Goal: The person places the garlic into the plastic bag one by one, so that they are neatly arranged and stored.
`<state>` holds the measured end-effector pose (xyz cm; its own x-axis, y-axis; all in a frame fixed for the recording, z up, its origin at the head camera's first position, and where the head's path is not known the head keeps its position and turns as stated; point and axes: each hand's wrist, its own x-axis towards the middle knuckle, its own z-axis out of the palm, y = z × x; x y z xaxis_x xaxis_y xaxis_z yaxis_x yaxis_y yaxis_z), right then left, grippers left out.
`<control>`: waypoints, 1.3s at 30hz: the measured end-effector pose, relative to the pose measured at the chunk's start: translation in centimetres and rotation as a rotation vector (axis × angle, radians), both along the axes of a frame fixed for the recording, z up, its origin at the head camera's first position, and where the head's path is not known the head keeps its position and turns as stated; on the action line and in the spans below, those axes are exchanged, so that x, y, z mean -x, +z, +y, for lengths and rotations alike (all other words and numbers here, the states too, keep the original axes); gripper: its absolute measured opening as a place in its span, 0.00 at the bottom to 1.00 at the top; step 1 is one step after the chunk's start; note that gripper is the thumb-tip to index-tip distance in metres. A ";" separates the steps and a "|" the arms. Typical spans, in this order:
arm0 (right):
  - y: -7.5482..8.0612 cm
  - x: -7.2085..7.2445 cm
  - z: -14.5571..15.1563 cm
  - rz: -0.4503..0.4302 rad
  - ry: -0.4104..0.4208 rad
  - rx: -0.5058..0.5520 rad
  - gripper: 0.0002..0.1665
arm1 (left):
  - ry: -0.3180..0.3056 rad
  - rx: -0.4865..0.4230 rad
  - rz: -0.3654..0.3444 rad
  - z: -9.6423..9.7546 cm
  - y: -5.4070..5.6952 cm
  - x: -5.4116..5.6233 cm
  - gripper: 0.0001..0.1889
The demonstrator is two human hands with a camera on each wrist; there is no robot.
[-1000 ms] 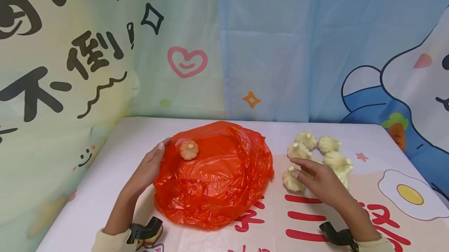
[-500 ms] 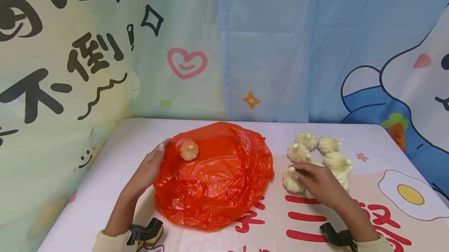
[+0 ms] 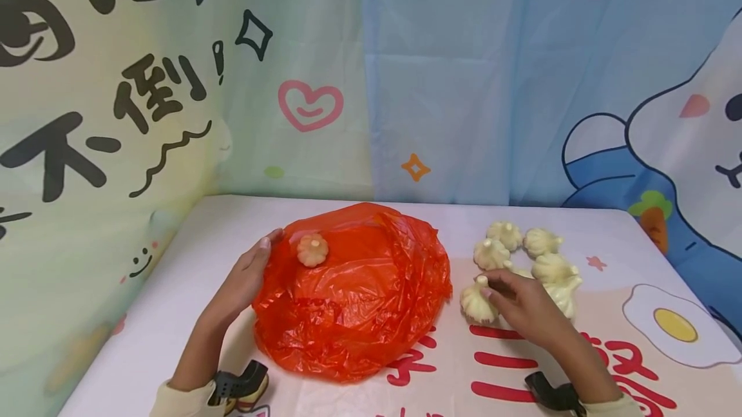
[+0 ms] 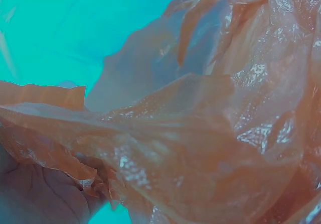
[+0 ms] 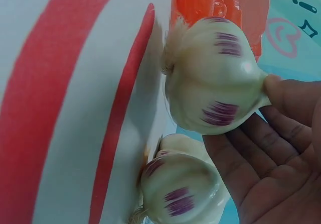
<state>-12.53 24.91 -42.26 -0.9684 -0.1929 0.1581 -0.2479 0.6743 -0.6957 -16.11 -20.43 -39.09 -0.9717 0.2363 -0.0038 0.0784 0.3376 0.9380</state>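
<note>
My right hand (image 3: pixel 530 307) pinches the stem of a garlic bulb (image 3: pixel 478 304) between thumb and fingers. In the right wrist view this garlic bulb (image 5: pixel 210 78) shows purple streaks, its rooty end close to the table surface. A second bulb (image 5: pixel 180 189) sits just behind it there. To the left, a crumpled red plastic bag (image 3: pixel 353 314) lies spread on the table. One garlic bulb (image 3: pixel 313 250) rests at the bag's upper left. My left hand (image 3: pixel 249 275) holds the bag's left edge, its fingers partly hidden by the film. The thin film (image 4: pixel 190 148) fills much of the left wrist view.
Several more garlic bulbs (image 3: pixel 542 242) are grouped behind and beside my right hand, some partly covered by it. The table (image 3: pixel 232 217) has a printed cover with red lettering and a fried egg (image 3: pixel 675 323). A patterned curtain (image 3: pixel 440 82) hangs along the back.
My right hand has closed its fingers on the stem of the nearest garlic bulb. That bulb has shifted slightly left and tilted. The left hand and bag have stayed in place.
</note>
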 end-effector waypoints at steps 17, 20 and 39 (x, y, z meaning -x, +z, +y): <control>1.3 0.1 -1.0 0.021 0.027 0.066 0.15 | -0.008 -0.012 -0.009 -0.4 0.1 -0.3 0.31; 1.5 0.4 -1.3 0.048 0.024 0.072 0.15 | -0.013 -0.015 -0.013 -0.4 0.2 -0.3 0.31; 2.1 2.3 -5.0 0.018 0.054 0.232 0.18 | 0.001 -0.020 -0.061 0.0 -0.1 0.0 0.33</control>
